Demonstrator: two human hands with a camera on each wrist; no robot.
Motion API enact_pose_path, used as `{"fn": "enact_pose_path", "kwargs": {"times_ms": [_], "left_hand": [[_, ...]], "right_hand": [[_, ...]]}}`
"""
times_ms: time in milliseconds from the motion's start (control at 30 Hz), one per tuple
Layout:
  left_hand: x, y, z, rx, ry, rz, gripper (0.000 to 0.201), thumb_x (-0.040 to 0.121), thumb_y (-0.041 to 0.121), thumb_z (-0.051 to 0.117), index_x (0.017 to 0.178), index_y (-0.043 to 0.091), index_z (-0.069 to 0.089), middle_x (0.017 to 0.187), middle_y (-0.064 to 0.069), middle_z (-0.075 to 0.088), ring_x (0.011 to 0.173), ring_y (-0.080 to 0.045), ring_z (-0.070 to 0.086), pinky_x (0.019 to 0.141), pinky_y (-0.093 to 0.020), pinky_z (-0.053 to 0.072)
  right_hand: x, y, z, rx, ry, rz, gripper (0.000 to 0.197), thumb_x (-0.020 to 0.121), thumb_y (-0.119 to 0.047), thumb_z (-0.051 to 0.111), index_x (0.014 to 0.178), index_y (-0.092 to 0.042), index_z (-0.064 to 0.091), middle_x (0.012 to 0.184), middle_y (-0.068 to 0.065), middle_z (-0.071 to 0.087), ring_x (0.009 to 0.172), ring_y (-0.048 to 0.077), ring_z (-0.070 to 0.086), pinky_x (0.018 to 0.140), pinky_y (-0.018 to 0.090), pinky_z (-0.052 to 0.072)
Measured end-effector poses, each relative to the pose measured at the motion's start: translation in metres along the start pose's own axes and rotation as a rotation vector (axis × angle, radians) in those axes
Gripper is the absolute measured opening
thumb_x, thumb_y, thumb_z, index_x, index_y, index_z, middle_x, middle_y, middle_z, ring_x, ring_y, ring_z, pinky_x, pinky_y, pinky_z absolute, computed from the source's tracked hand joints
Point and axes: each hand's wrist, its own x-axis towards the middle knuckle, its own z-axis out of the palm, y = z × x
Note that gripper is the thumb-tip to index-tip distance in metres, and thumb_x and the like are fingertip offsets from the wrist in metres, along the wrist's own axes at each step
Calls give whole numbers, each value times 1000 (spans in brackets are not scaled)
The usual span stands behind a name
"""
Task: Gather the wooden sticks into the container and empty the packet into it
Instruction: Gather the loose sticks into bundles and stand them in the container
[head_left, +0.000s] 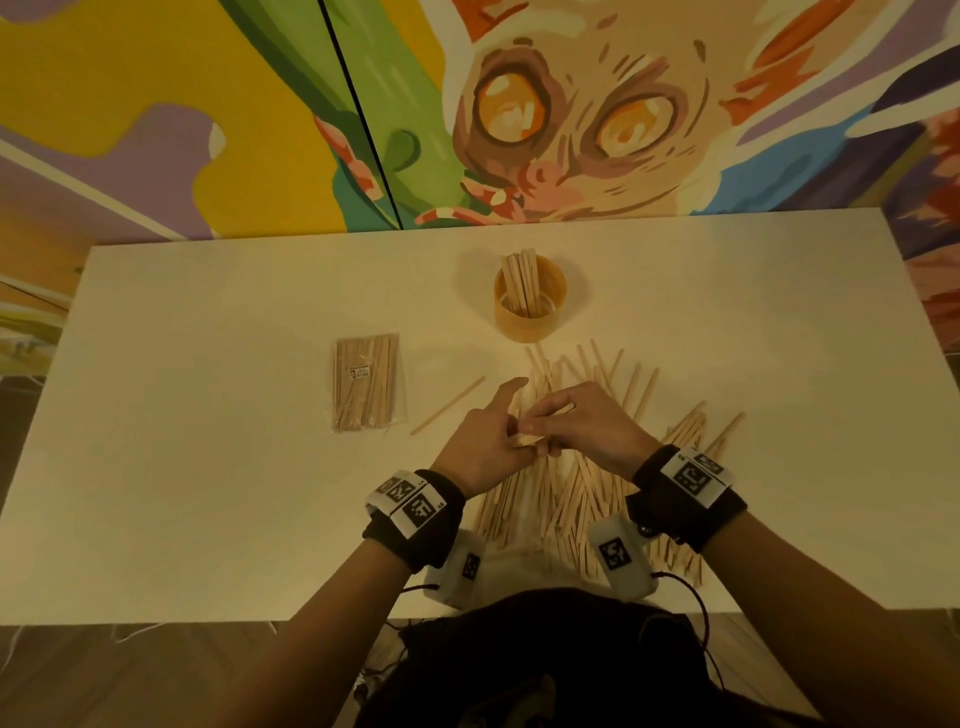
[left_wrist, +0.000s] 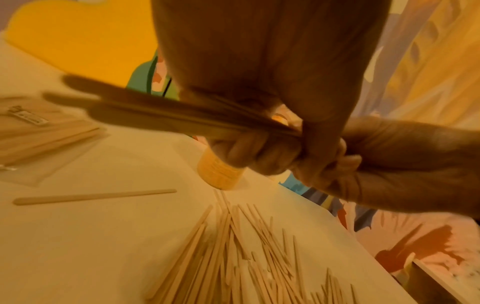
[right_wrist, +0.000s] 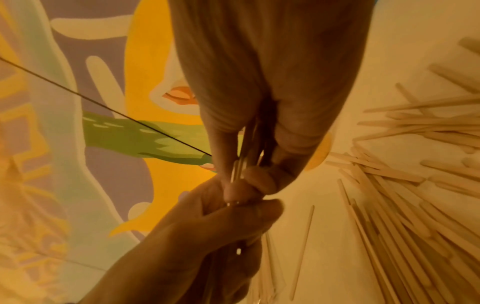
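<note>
Across the wall behind: a painted mural (head_left: 519, 114) of a wide-eyed creature in yellow, green and purple rose past the far edge.
Table: the white rectangular tabletop (head_left: 208, 467) carried everything else.
Loose pile: a fan of pale flat wooden sticks (head_left: 566, 499) lay spread under and between my wrists.
Packet: the clear plastic packet of wooden sticks with a small white label (head_left: 366, 382) lay flat to the left, apart from the pile.
Container: the round tan wooden cup (head_left: 530, 312) stood beyond the pile, a sheaf of sticks upright inside.
Hands: my left hand (head_left: 480, 447) and right hand (head_left: 584, 423) met above the pile, both clasped around one small bundle of sticks (left_wrist: 161, 115).
Stray stick: a single wooden stick (head_left: 448, 405) lay between packet and pile.
</note>
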Motion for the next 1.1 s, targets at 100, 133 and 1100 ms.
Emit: {"fn": "enact_pose_path", "kwargs": {"times_ms": [100, 133, 1100], "left_hand": [[-5, -7, -12, -78, -56, -59, 59, 83, 29, 73, 135, 27, 45, 82, -3, 65, 55, -12, 60, 56, -28, 54], [-6, -9, -16, -131, -68, -78, 51, 83, 29, 74, 129, 26, 52, 81, -2, 65, 51, -10, 59, 50, -23, 49], [47, 8, -17, -1030, 361, -176, 10, 87, 9, 67, 84, 0, 71, 63, -3, 69, 44, -12, 60, 49, -22, 53]], "right_hand": [[0, 5, -9, 90, 37, 33, 18, 85, 2, 69, 97, 15, 69, 64, 12, 64, 55, 20, 58, 50, 22, 46], [0, 6, -13, 135, 51, 43, 20, 85, 2, 69, 98, 17, 68, 63, 14, 62, 55, 21, 56, 50, 23, 46], [49, -16, -9, 127, 487, -286, 43, 97, -24, 60, 68, 8, 55, 49, 7, 38, 39, 9, 33, 41, 20, 30]]}}
